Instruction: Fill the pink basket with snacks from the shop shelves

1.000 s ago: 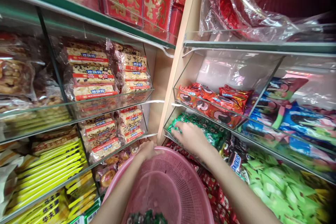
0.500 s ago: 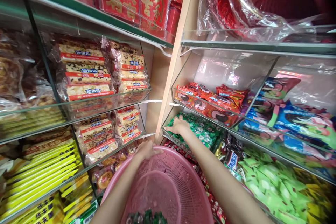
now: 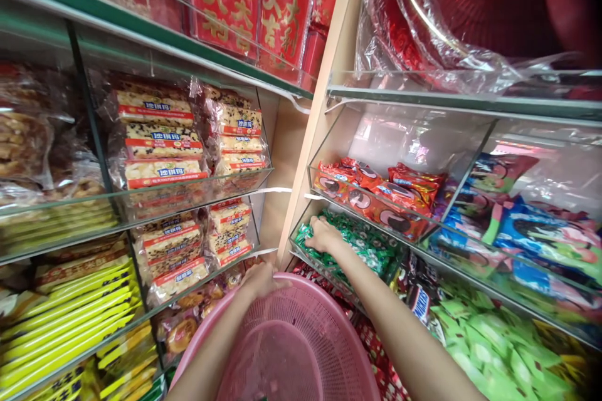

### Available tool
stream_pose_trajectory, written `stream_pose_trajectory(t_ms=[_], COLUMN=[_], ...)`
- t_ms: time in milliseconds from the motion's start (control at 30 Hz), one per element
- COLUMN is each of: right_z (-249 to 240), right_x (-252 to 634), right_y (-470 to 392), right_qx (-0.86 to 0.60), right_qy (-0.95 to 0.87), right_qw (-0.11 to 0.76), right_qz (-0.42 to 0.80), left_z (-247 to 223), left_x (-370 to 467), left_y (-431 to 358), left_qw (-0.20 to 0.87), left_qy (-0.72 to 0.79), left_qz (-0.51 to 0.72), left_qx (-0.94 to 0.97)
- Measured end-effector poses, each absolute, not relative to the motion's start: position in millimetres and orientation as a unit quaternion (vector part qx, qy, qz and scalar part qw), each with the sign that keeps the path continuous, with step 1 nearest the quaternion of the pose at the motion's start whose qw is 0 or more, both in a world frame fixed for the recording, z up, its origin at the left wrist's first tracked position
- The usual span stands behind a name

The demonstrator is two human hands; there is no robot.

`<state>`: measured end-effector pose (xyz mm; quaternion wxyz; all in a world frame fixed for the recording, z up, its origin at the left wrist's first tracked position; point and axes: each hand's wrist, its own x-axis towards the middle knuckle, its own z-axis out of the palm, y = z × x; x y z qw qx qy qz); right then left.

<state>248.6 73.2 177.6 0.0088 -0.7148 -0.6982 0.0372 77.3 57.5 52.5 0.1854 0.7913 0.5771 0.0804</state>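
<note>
My left hand (image 3: 259,280) is closed over the far rim of a pink plastic basket (image 3: 339,326), holding it below the shelves. At the basket's bottom, a scrap of dark green shows at the picture's lower edge. My right hand (image 3: 324,235) reaches into a glass-fronted bin of green-wrapped candies (image 3: 369,241). Its thumb and fingers are apart and touch the candies at the bin's left end. The fingertips are partly hidden among the wrappers, and I see nothing held in them.
Red-wrapped sweets (image 3: 383,194) fill the bin above my right hand. Snickers bars (image 3: 418,301) and light green packets (image 3: 489,338) lie at right. Packaged snack bars (image 3: 162,138) line the left shelves. A wooden post (image 3: 308,138) and glass shelf edges stand between both sides.
The view has tilted up slightly, so the green candies in the basket have mostly left the frame. My right hand's fingers have shifted among the candies; the left keeps its hold on the rim.
</note>
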Motion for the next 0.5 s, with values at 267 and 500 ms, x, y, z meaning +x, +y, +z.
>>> stream_pose_trajectory(t_ms=[267, 500], right_z=[170, 170], right_x=[255, 268], right_y=[79, 79], right_qx=[-0.69, -0.69], right_qy=[-0.723, -0.719], right_qw=[0.025, 0.078], right_qz=[0.03, 0.032], left_z=[55, 58], left_x=[80, 81], left_y=[53, 52], left_qw=[0.192, 0.193], left_qy=[0.574, 0.576], left_qz=[0.074, 0.068], left_qx=[0.793, 0.791])
